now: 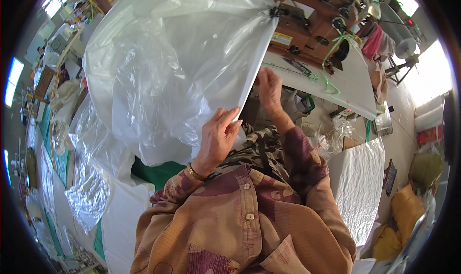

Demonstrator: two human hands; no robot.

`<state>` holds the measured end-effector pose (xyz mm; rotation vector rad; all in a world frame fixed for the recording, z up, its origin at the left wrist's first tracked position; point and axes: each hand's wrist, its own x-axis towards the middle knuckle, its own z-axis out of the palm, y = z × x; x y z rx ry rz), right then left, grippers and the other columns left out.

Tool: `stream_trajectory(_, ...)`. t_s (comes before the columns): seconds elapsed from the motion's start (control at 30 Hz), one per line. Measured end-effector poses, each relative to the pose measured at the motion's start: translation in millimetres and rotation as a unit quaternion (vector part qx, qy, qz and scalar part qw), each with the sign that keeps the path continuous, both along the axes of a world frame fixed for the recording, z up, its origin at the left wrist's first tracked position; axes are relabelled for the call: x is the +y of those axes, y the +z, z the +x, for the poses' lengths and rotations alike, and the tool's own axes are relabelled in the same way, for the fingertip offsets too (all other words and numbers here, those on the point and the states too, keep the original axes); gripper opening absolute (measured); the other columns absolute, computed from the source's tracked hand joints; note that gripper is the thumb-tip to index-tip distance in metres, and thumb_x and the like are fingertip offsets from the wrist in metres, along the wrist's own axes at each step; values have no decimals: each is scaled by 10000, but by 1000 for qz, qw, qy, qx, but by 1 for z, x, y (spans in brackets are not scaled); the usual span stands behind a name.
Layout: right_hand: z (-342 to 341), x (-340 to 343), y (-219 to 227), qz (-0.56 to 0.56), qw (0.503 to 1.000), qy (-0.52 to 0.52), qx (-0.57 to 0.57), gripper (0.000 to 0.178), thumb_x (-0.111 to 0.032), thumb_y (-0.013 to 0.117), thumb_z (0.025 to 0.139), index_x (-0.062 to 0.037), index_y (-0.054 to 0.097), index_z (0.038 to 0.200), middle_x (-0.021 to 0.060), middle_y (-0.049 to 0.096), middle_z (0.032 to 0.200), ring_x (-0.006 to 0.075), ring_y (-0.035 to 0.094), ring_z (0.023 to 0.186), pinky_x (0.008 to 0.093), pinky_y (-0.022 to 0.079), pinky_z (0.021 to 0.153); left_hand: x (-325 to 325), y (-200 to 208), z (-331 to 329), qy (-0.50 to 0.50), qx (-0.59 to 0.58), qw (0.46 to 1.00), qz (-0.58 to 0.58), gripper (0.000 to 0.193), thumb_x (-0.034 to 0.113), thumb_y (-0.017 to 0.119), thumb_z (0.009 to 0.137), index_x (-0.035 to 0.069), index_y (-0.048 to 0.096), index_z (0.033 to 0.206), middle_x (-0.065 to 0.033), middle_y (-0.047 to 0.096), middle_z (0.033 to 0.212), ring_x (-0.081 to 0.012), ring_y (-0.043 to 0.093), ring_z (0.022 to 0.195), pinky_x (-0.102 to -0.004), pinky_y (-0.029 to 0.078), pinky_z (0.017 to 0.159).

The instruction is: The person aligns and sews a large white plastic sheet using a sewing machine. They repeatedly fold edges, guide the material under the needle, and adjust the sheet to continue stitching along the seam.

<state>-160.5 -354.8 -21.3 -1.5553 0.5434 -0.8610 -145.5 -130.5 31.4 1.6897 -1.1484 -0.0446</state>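
A large white fabric sheet with a clear plastic film (149, 77) over it spreads across the table to the front and left. Its straight folded edge runs from the brown sewing machine (307, 29) down toward me. My left hand (218, 137), with a bracelet at the wrist, pinches the near end of this edge between thumb and fingers. Farther along, my right hand (272, 89) is closed beside the same edge, its fingers curled. What its fingertips hold is hidden. At the machine's needle area, the sheet's far corner looks gathered under the presser foot.
On the white tabletop (355, 94) right of the sheet lie small dark snips (298, 66) and a green cord (330, 82). A white quilted-looking sheet (357, 187) hangs at my right. Yellow cloth bundles (406, 211) lie at the far right. Crumpled plastic (89, 197) drapes at my left.
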Motion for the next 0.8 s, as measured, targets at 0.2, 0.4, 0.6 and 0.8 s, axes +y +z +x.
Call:
stream_trajectory(0.2, 14, -47, 57, -194, 968, -93, 128, 435, -389, 621, 946, 43, 639, 898, 174, 676, 735, 278, 695, 712, 401, 538, 675, -24, -6, -8, -72, -134, 988, 17, 317, -27, 630, 832, -31, 634, 1149, -145, 527, 838, -327, 615, 693, -410, 495, 613)
stream_trajectory(0.4, 38, -72, 49, -370, 883, -171, 232, 394, -361, 608, 946, 29, 577, 993, 227, 676, 788, 428, 658, 748, 517, 510, 689, -39, -31, -3, -80, -193, 974, 94, 266, -5, 621, 841, -21, 625, 1106, -154, 549, 876, -352, 630, 724, -433, 506, 626)
stream_trajectory(0.6, 38, -90, 34, -237, 963, -116, 57, 387, -285, 531, 993, 66, 588, 842, 286, 609, 772, 471, 612, 806, 486, 473, 691, -49, -52, 9, -78, -184, 976, 90, 271, -3, 629, 828, -14, 637, 1099, -151, 555, 846, -358, 627, 707, -437, 507, 624)
stream_trajectory(0.8, 46, -94, 30, -163, 983, -88, -20, 403, -287, 517, 1012, 88, 588, 880, 322, 580, 781, 510, 572, 808, 480, 467, 697, -66, -63, 19, -84, -149, 981, 94, 279, -5, 633, 822, -6, 658, 1100, -138, 554, 818, -344, 620, 690, -433, 509, 615)
